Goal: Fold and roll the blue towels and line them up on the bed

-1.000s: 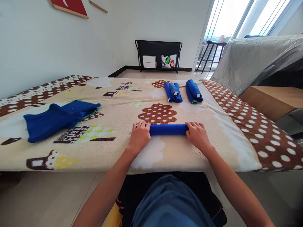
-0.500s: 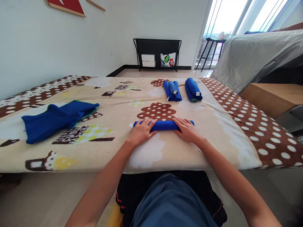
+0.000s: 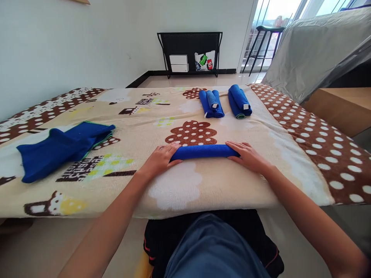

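A blue towel [image 3: 204, 151], rolled into a long tube, lies crosswise on the patterned blanket in front of me. My left hand [image 3: 161, 157] is closed around its left end, fingers over the top and thumb at the near side. At the right end my right hand [image 3: 247, 156] grips in the same way. Both palms cover the roll's tips. To the left a loose blue towel [image 3: 66, 148] with green edging lies crumpled. Farther back are a stack of small blue rolled towels [image 3: 211, 105] and another blue rolled towel bundle [image 3: 240, 102] with a white tag.
The cream blanket [image 3: 127, 200] with brown dotted borders covers the bed. Beyond it stand a black rack [image 3: 189, 42] with white boxes and a stool [image 3: 263, 46]. Plastic sheeting [image 3: 310, 50] and a wooden box-like piece [image 3: 339, 108] are at the right.
My hands have slid outward from the top of the roll to its two ends. The view has shifted slightly downward and closer; the other towels lie as before.
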`<state>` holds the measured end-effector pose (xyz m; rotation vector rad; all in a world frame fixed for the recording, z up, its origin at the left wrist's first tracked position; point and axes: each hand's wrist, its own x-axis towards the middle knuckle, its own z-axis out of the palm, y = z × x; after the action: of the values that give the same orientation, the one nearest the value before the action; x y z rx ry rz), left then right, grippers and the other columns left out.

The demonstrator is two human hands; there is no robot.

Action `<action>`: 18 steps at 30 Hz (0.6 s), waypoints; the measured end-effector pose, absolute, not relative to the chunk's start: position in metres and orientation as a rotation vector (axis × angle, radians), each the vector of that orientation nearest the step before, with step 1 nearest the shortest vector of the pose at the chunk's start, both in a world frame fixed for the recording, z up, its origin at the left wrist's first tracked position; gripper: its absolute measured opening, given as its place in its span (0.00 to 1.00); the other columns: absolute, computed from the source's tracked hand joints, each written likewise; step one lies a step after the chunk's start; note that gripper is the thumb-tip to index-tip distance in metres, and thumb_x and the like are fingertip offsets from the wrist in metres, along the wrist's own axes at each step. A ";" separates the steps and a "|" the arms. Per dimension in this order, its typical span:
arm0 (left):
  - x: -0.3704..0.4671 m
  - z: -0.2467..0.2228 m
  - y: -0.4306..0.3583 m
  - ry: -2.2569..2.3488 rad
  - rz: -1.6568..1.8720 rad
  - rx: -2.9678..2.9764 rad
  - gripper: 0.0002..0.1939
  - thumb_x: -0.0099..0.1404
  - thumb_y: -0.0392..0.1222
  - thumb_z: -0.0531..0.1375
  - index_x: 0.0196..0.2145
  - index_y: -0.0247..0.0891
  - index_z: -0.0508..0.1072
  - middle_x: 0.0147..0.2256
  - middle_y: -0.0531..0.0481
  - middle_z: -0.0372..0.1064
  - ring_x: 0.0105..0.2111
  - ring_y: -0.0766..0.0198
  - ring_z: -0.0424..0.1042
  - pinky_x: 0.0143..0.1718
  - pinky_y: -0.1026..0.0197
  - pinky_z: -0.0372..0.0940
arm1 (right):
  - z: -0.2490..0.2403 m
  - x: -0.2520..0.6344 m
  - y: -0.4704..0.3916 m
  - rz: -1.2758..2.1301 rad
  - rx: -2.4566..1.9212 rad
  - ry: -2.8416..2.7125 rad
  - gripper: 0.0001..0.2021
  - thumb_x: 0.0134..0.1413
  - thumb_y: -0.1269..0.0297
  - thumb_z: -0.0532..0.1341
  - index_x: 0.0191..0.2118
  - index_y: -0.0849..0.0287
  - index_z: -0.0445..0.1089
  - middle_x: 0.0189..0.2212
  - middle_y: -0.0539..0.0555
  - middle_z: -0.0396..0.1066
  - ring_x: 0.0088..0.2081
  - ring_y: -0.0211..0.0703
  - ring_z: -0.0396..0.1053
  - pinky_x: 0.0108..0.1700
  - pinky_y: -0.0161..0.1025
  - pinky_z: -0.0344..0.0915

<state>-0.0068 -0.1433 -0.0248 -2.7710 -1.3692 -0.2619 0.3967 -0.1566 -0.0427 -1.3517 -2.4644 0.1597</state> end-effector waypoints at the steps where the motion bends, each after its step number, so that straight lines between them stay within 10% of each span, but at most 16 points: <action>1: -0.010 -0.025 -0.142 -1.367 -0.264 -2.780 0.31 0.72 0.58 0.52 0.66 0.40 0.59 0.66 0.41 0.59 0.67 0.53 0.56 0.65 0.51 0.49 | -0.043 0.398 -0.156 0.165 -1.343 -2.465 0.30 0.67 0.50 0.53 0.71 0.52 0.53 0.67 0.55 0.58 0.66 0.50 0.59 0.67 0.52 0.54; 18: -0.031 -0.016 -0.101 -1.313 -0.288 -2.792 0.24 0.70 0.57 0.57 0.56 0.40 0.70 0.51 0.40 0.71 0.53 0.49 0.68 0.54 0.47 0.62 | -0.016 0.406 -0.101 0.506 -1.310 -2.310 0.14 0.57 0.59 0.60 0.47 0.55 0.74 0.42 0.55 0.76 0.43 0.47 0.73 0.50 0.46 0.68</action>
<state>-0.0307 -0.1014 -0.0164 -2.7921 -1.3126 -0.2882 0.4059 -0.1010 -0.0159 -1.3102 -2.3104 0.5056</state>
